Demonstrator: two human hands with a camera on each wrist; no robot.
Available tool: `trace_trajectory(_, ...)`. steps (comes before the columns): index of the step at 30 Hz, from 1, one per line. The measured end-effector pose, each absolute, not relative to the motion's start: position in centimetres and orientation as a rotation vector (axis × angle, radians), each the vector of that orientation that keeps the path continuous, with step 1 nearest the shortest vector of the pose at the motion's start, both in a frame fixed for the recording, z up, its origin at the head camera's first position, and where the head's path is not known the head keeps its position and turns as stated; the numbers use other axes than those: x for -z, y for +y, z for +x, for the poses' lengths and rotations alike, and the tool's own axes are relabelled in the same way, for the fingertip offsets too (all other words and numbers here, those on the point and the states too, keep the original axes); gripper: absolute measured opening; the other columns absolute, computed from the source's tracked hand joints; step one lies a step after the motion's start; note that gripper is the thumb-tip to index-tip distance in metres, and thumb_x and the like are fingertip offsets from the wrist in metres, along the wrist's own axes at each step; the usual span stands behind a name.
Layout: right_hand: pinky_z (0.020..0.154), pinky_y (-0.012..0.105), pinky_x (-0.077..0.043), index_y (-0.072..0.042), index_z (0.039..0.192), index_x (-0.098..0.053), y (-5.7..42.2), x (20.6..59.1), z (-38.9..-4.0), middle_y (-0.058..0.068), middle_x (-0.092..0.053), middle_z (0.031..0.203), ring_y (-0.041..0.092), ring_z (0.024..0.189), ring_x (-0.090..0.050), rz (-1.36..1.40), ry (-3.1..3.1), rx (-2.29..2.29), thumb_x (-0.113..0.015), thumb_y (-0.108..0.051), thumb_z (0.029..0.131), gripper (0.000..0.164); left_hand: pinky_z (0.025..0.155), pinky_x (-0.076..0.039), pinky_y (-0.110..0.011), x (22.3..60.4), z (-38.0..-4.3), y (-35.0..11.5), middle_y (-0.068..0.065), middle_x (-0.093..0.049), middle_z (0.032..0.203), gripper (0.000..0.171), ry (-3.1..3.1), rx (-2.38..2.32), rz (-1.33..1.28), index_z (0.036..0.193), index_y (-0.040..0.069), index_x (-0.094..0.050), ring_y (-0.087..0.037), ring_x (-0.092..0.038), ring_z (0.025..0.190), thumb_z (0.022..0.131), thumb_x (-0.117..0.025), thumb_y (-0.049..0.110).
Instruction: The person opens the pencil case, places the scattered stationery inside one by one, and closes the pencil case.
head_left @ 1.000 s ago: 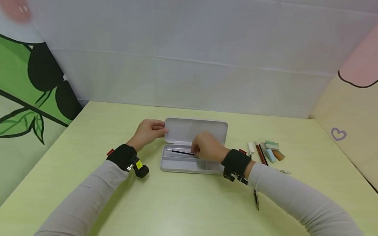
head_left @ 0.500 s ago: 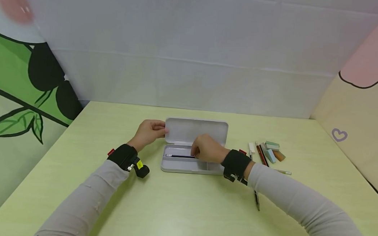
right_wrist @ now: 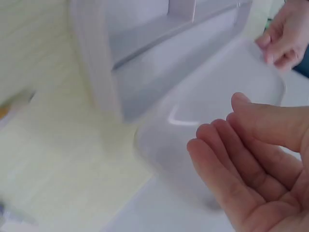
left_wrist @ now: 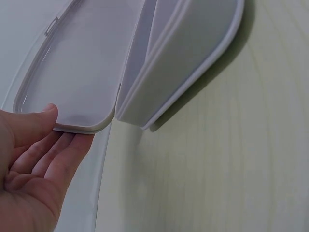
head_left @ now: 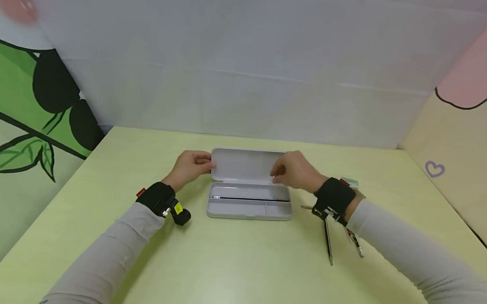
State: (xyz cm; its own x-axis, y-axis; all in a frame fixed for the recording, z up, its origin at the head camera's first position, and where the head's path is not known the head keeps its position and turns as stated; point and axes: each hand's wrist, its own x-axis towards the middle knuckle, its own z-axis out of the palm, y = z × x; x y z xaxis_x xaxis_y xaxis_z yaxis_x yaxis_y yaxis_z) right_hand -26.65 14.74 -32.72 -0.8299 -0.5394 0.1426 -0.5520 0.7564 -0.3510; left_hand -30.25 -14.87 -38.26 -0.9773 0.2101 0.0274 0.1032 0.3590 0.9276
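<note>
A pale metal pencil case (head_left: 239, 215) lies on the table with its lid (head_left: 240, 165) swung up at the back. My left hand (head_left: 189, 168) pinches the lid's left edge, thumb on the inner face and fingers behind, as the left wrist view shows. A slim dark pencil (head_left: 251, 199) lies lengthwise in the case's long rear compartment; the front compartments hold nothing visible. My right hand (head_left: 297, 171) is over the lid's right side, fingers loosely bent. Nothing is between its fingers and thumb (right_wrist: 240, 98) in the right wrist view.
Right of the case, a dark pencil (head_left: 328, 243) and another pencil (head_left: 356, 245) show around my right forearm. A green eraser (head_left: 350, 182) peeks out behind the wristband, which hides other items. A white sheet (head_left: 246, 101) hangs behind the table.
My right hand has left the pencil in the rear compartment and risen up and right toward the lid. The pencil now lies straight along the compartment. My left hand keeps its hold on the lid.
</note>
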Motion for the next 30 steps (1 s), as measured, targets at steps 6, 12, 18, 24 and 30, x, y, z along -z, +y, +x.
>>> trace_trajectory(6, 0.066, 0.031, -0.055, 0.002, 0.091, -0.074, 19.9, 31.6, -25.7, 0.015, -0.072, 0.085, 0.023, 0.076, -0.065, 0.651, -2.993, -0.644, -0.076, -0.008, 0.079, 0.015, 0.093, -0.058, -0.040, 38.1, -30.3, -15.2, -0.028, -0.064, 0.121, 0.038, 2.520, -1.684, 0.262, 0.124, -0.007, -0.059, -0.013, -0.072, 0.089, 0.092, -0.065, 0.012)
trace_trajectory(12, 0.063, 0.032, -0.054, 0.002, 0.083, -0.074, 23.1, 32.5, -24.0, 0.017, -0.070, 0.077, 0.024, 0.067, -0.062, 0.458, -3.162, -0.576, -0.075, -0.014, 0.081, 0.015, 0.091, -0.058, -0.038, 38.2, -30.3, -15.2, -0.029, -0.063, 0.121, 0.038, 2.508, -1.700, 0.269, 0.124, -0.008, -0.058, -0.008, -0.071, 0.084, 0.092, -0.064, 0.010)
trace_trajectory(18, 0.060, 0.029, -0.056, 0.000, 0.073, -0.074, 24.4, 33.1, -22.8, 0.014, -0.070, 0.065, 0.019, 0.057, -0.064, 0.374, -3.289, -0.575, -0.076, -0.018, 0.081, 0.020, 0.092, -0.058, -0.038, 38.1, -30.1, -15.1, -0.029, -0.063, 0.121, 0.037, 2.504, -1.696, 0.262, 0.124, -0.008, -0.059, -0.006, -0.070, 0.082, 0.092, -0.064, 0.009)
trace_trajectory(24, 0.056, 0.028, -0.057, 0.000, 0.071, -0.075, 24.5, 34.3, -21.8, 0.011, -0.071, 0.063, 0.015, 0.055, -0.067, 0.301, -3.365, -0.701, -0.077, -0.019, 0.079, 0.021, 0.092, -0.058, -0.039, 38.0, -30.0, -15.1, -0.028, -0.064, 0.121, 0.037, 2.508, -1.689, 0.260, 0.124, -0.008, -0.059, -0.009, -0.071, 0.085, 0.092, -0.064, 0.010)
trace_trajectory(30, 0.054, 0.025, -0.048, -0.008, 0.067, -0.076, 24.2, 35.6, -21.3, 0.004, -0.070, 0.058, 0.012, 0.055, -0.065, 0.267, -3.356, -0.495, -0.078, -0.027, 0.078, 0.022, 0.092, -0.058, -0.038, 38.1, -29.9, -15.2, -0.028, -0.063, 0.121, 0.038, 2.517, -1.683, 0.261, 0.124, -0.009, -0.058, -0.008, -0.071, 0.084, 0.092, -0.064, 0.010)
